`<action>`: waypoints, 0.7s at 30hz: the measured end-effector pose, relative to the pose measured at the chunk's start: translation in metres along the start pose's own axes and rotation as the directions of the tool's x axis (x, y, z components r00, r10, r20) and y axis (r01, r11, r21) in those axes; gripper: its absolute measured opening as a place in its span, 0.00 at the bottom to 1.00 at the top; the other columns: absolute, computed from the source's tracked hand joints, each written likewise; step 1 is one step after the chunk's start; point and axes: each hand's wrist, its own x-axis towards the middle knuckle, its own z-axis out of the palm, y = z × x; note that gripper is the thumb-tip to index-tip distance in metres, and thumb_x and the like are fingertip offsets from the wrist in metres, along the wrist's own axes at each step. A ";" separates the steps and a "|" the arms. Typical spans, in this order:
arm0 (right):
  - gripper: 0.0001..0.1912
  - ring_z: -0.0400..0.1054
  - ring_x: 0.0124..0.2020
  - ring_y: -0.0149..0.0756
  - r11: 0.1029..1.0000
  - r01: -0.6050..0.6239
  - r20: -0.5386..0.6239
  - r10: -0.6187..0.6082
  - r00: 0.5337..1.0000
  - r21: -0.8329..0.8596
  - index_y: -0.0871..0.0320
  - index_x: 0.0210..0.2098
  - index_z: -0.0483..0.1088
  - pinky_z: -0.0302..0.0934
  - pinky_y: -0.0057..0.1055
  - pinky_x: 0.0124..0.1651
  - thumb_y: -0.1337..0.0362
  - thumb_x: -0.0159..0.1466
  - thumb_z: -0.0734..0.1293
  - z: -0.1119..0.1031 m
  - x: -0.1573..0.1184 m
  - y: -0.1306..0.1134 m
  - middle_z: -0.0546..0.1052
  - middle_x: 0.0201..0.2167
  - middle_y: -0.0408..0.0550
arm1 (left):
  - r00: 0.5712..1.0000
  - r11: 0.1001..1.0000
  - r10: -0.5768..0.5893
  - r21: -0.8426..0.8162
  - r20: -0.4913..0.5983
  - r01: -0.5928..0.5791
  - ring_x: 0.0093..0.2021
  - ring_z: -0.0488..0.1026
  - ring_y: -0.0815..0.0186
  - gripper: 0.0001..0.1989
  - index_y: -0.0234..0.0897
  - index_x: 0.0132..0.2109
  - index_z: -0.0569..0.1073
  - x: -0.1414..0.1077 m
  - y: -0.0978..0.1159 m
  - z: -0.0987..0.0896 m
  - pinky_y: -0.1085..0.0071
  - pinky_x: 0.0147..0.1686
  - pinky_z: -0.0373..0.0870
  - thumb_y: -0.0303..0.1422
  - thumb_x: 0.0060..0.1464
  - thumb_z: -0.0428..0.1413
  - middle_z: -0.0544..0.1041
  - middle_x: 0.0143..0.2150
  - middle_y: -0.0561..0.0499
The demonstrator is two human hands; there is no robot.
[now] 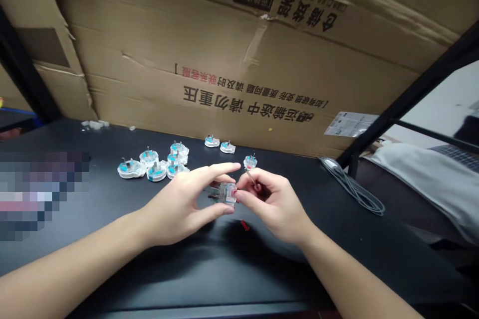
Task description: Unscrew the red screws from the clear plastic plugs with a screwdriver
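Between the thumb and fingers of my left hand (179,204) is a transparent plug (226,194) with metal prongs pointing left and bits of red and blue inside. My right hand (277,199) is closed at the plug's right face, its thumb and fingertip touching a small red part there. A thin metal rod (250,175) sticks out from the right fingers; what kind of tool it is I cannot tell. Below the hands a small red piece (244,225) lies on the black table (179,279). Just behind them stands another transparent plug (250,161).
Several transparent plugs with blue parts (156,172) are grouped at the left, and two more (212,141) sit near the cardboard wall (149,94). White bits (95,124) lie far left. A coiled grey cable (352,189) rests at the right beside a black frame post (374,122).
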 end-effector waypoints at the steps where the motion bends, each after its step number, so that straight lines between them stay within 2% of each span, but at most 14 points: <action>1: 0.08 0.57 0.24 0.27 1.000 -0.002 -0.001 0.002 1.000 0.005 0.58 0.34 0.74 0.54 0.26 0.28 0.59 0.63 0.70 0.000 0.000 0.000 0.70 0.23 0.39 | 1.000 1.000 -0.003 -0.001 0.000 0.003 0.52 0.78 0.62 0.29 0.42 0.65 0.63 0.000 0.000 0.000 0.67 0.53 0.75 0.35 0.60 0.61 0.80 0.54 0.48; 6: 0.11 0.59 0.24 0.27 0.998 0.053 0.037 -0.051 0.998 -0.043 0.58 0.31 0.73 0.55 0.26 0.28 0.61 0.67 0.65 0.000 0.001 0.001 0.71 0.24 0.41 | 1.000 1.000 -0.003 -0.014 0.001 0.003 0.50 0.79 0.64 0.29 0.42 0.65 0.63 0.001 0.001 0.000 0.71 0.50 0.75 0.35 0.60 0.61 0.81 0.53 0.48; 9: 0.11 0.61 0.25 0.27 0.995 0.077 0.016 -0.076 0.997 -0.070 0.58 0.29 0.72 0.55 0.26 0.29 0.61 0.67 0.67 0.000 0.002 0.001 0.72 0.24 0.41 | 1.000 0.999 -0.017 -0.031 0.011 0.017 0.49 0.79 0.63 0.28 0.42 0.65 0.63 0.002 0.002 0.000 0.71 0.48 0.75 0.35 0.60 0.60 0.81 0.52 0.48; 16: 0.09 0.63 0.25 0.28 0.997 0.064 0.013 -0.064 0.998 -0.039 0.58 0.30 0.73 0.57 0.26 0.29 0.61 0.65 0.69 -0.002 0.000 -0.001 0.74 0.25 0.42 | 0.998 0.993 -0.041 -0.112 0.055 0.047 0.41 0.81 0.66 0.26 0.44 0.65 0.62 0.003 0.007 -0.001 0.70 0.47 0.74 0.34 0.63 0.58 0.83 0.47 0.51; 21: 0.09 0.63 0.25 0.29 1.000 0.007 0.026 -0.008 1.000 0.011 0.58 0.31 0.74 0.58 0.27 0.28 0.60 0.64 0.69 -0.002 0.000 -0.001 0.74 0.25 0.42 | 0.999 0.994 -0.026 -0.109 0.045 0.031 0.39 0.81 0.65 0.26 0.43 0.65 0.61 0.003 0.007 -0.001 0.70 0.43 0.75 0.34 0.63 0.57 0.83 0.47 0.49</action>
